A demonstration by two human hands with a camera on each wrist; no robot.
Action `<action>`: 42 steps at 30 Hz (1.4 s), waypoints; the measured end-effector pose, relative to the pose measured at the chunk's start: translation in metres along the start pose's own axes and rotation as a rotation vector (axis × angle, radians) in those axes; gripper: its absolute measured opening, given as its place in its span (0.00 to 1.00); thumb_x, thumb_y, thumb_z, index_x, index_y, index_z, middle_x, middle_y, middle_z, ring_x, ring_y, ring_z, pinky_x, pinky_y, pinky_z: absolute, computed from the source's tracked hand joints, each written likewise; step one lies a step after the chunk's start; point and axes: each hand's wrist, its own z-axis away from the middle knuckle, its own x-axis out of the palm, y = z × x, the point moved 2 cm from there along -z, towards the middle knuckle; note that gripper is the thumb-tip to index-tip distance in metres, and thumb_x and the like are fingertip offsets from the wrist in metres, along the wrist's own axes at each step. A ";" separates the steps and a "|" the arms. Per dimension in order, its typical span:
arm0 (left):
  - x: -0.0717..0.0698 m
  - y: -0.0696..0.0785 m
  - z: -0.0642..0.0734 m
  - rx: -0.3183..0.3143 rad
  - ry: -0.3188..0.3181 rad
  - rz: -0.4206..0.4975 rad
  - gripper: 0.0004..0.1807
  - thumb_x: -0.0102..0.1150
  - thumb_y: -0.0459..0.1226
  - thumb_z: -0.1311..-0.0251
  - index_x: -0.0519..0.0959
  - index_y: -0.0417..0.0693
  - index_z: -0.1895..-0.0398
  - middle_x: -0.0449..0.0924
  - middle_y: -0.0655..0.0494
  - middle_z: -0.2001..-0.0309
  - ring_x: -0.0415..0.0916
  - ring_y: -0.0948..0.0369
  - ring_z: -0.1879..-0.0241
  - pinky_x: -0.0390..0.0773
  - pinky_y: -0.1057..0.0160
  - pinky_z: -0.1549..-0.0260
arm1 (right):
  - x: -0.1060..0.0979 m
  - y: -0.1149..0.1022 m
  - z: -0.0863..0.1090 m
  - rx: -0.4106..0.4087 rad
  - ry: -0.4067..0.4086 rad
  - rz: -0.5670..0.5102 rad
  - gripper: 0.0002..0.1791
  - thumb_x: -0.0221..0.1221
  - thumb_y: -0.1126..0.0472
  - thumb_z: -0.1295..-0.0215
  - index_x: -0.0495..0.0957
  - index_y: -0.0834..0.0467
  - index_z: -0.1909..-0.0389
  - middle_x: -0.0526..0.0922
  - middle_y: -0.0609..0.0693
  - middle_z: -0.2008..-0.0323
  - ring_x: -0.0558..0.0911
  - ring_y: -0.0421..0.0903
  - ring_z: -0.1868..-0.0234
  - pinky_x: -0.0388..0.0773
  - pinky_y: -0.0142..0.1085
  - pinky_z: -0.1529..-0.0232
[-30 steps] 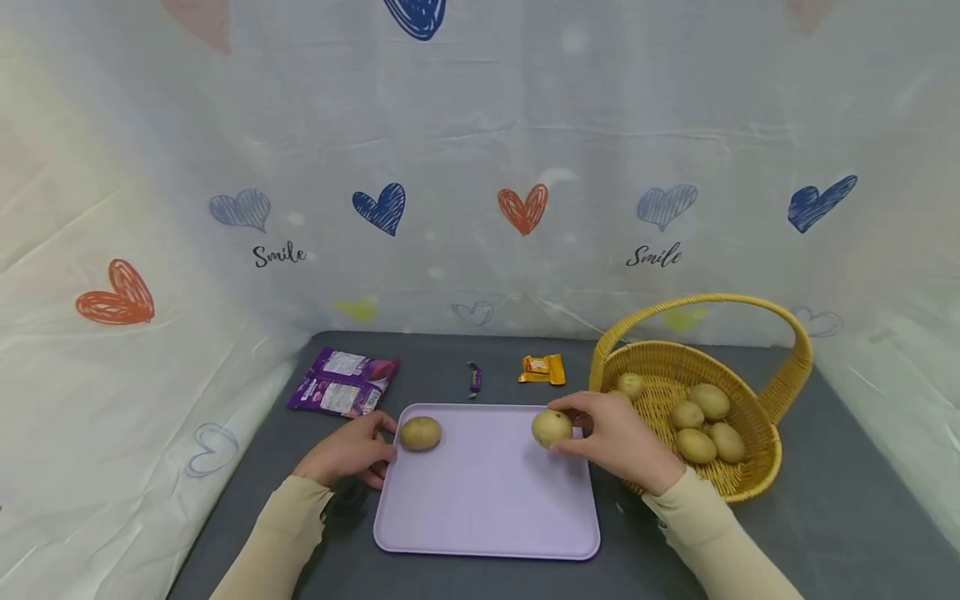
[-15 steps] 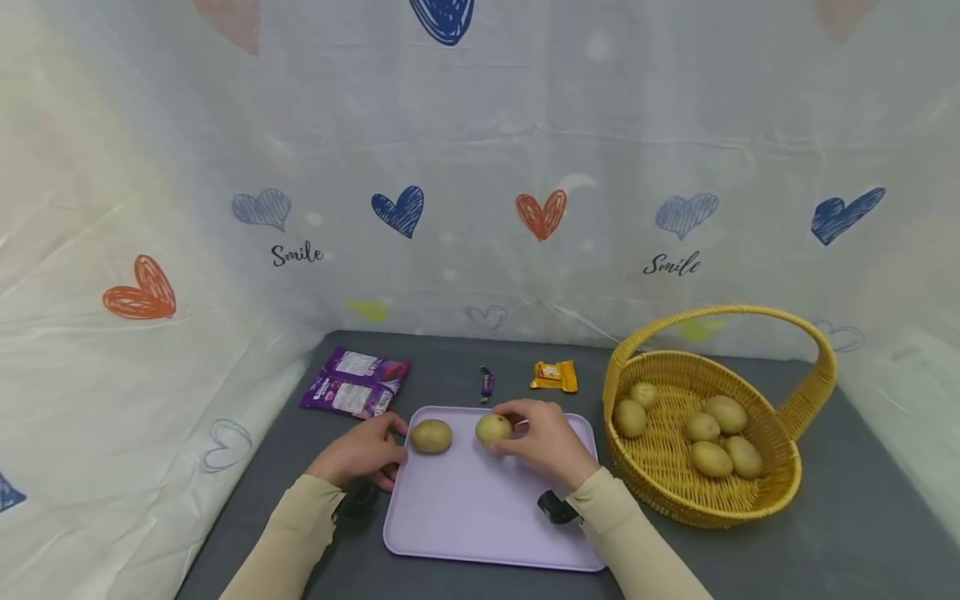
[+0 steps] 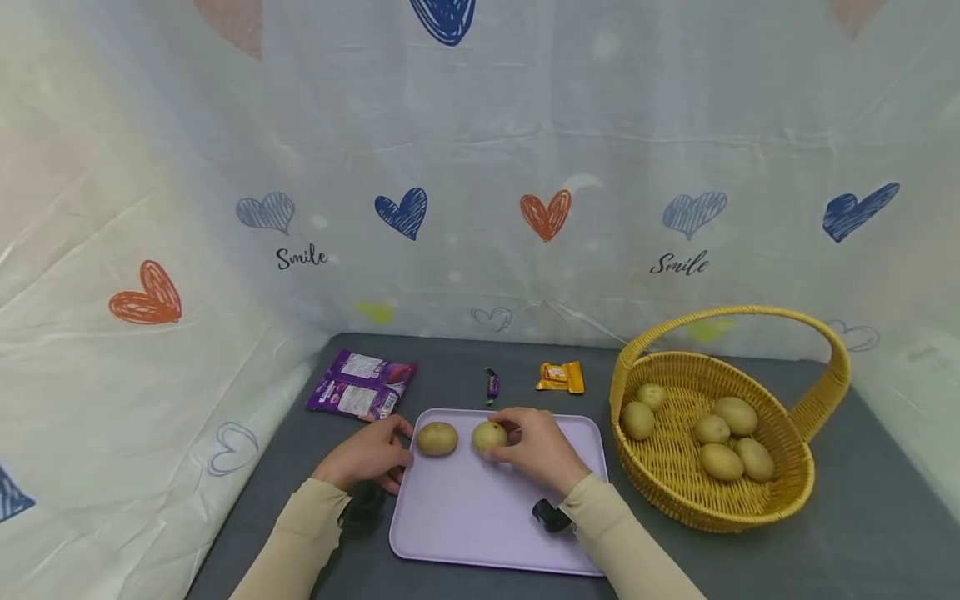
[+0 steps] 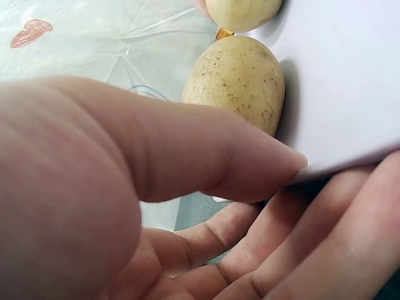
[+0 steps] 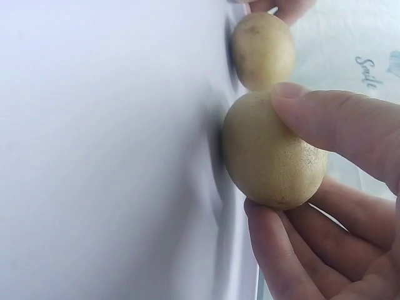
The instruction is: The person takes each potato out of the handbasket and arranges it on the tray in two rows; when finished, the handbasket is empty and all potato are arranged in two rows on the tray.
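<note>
My right hand [image 3: 542, 450] pinches a potato [image 3: 489, 438] between thumb and fingers, low over the lilac tray [image 3: 480, 517]. Just left of it a second potato [image 3: 437, 438] lies on the tray near the back left corner. In the right wrist view the held potato [image 5: 272, 150] sits close over the tray surface, with the other potato [image 5: 262, 50] beyond it. My left hand [image 3: 369, 454] holds the tray's left edge. Seen from the left wrist, its thumb [image 4: 250, 156] lies on the rim while the fingers curl beneath.
A yellow wicker basket [image 3: 667, 487] with several potatoes and a tall handle stands to the right. Behind the tray lie a purple snack bag [image 3: 362, 383], a small purple-wrapped candy [image 3: 492, 386] and an orange packet [image 3: 561, 377]. A curtain printed with hearts closes off the back.
My right hand has carried the potato left across the tray, away from the basket, to beside the other potato. My left hand keeps its hold on the edge.
</note>
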 end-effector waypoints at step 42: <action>0.002 0.002 -0.003 -0.011 0.009 -0.019 0.24 0.67 0.31 0.38 0.75 0.39 0.39 0.78 0.45 0.70 0.82 0.53 0.77 0.90 0.54 0.77 | 0.001 -0.004 0.000 -0.016 -0.031 0.022 0.31 0.80 0.56 0.42 0.86 0.60 0.38 0.91 0.53 0.46 0.88 0.45 0.51 0.89 0.42 0.47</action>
